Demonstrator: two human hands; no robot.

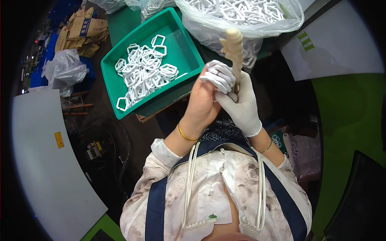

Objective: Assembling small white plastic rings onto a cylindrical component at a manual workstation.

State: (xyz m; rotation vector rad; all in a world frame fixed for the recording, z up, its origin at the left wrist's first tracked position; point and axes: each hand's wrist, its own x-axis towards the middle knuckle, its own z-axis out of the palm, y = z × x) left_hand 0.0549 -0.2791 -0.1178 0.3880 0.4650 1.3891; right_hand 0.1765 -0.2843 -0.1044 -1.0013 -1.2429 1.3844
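My left hand, bare and with a gold bangle at the wrist, is closed around a bunch of white link-shaped plastic rings. My right hand wears a white knit glove and grips a knobby cream-coloured stick-like tool that points upward. Its lower end, with a small brownish part, is partly hidden in the glove. Both hands are close together in front of my chest, and the bunch of rings is right beside the tool. Beyond my left hand is a green tray with a heap of similar white rings.
A clear plastic bag full of white rings stands at the far right of the tray. White panels flank the workplace. Brown paper sacks and a grey plastic bag lie at the far left. More rings lie low at the right.
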